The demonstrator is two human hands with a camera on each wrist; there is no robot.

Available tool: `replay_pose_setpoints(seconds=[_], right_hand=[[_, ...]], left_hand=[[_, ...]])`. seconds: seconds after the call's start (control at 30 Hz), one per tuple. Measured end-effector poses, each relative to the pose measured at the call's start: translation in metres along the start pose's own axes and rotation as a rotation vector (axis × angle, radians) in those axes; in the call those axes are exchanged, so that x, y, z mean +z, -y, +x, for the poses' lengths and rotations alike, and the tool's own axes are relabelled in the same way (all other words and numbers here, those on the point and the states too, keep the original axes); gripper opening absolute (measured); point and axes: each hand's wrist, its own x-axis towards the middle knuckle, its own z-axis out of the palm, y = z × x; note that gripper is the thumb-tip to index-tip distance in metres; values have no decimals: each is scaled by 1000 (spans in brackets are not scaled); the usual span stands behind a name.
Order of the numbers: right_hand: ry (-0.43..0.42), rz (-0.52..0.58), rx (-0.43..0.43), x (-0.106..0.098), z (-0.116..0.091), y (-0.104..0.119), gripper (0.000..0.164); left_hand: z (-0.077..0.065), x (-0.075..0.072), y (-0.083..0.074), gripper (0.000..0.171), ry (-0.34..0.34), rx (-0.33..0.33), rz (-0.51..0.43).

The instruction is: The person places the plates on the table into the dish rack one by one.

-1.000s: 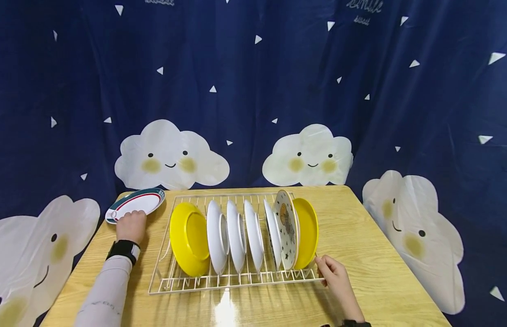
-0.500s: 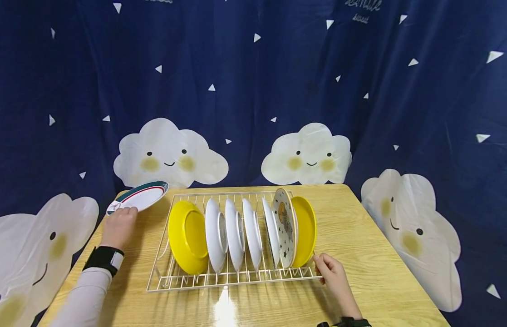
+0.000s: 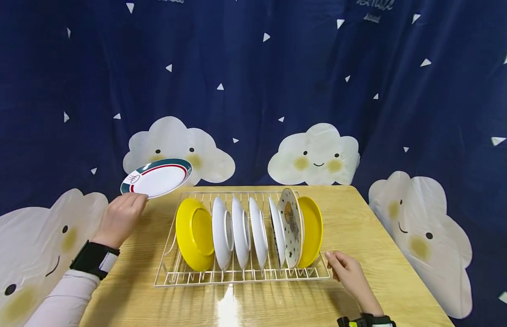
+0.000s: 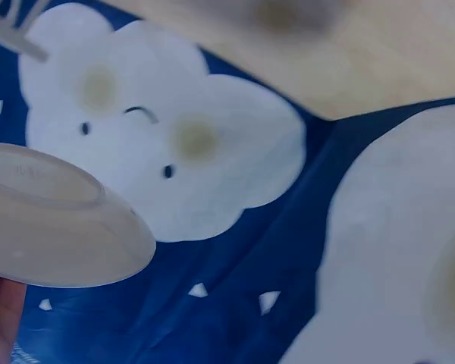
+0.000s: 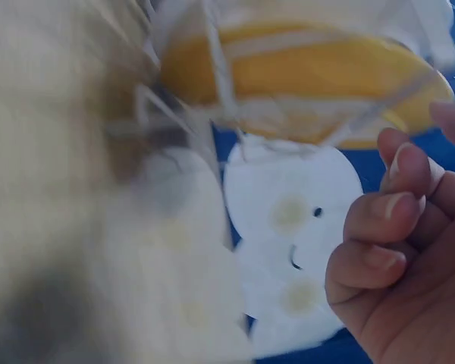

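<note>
My left hand (image 3: pixel 120 215) pinches the near rim of an oval white plate (image 3: pixel 161 179) with a dark green border and a red line. The plate is raised above the table's back left corner. Its pale underside shows in the left wrist view, with part of the hand (image 4: pixel 0 322) at its edge. By the front right corner of a white wire dish rack (image 3: pixel 171 284) is my right hand (image 3: pixel 347 270). Seen from the right wrist, its fingers (image 5: pixel 375 258) curl loosely and hold nothing. The thumb is mostly out of frame there.
Upright in the rack stand a yellow dish (image 3: pixel 202 234) at left, several white dishes (image 3: pixel 222 231), a star-patterned plate (image 3: pixel 290 227) and another yellow dish (image 3: pixel 312 231) at right. The wooden table (image 3: pixel 384 259) ends at a blue curtain (image 3: pixel 253 113) with clouds.
The oval plate has risen from the table's back left corner in my left hand, moving up and slightly right. My right hand has loosened from the rack's corner.
</note>
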Motion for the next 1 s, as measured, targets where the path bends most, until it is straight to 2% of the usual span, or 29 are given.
replay_pose_setpoints(seconds=[0.2, 0.4, 0.6, 0.73, 1.0], right_hand=[[-102, -141, -53, -40, 8, 9, 41], [-177, -211, -193, -70, 18, 33, 36], [-196, -202, -365, -87, 35, 66, 32], [-133, -133, -402, -86, 44, 95, 32], [37, 34, -394, -53, 47, 137, 37]], left_hand=[[23, -20, -16, 36, -93, 123, -9], [44, -36, -34, 31, -174, 249, -66], [60, -41, -52, 26, -262, 352, -149], [71, -47, -65, 25, -320, 428, -211], [86, -56, -96, 22, -397, 579, -244]])
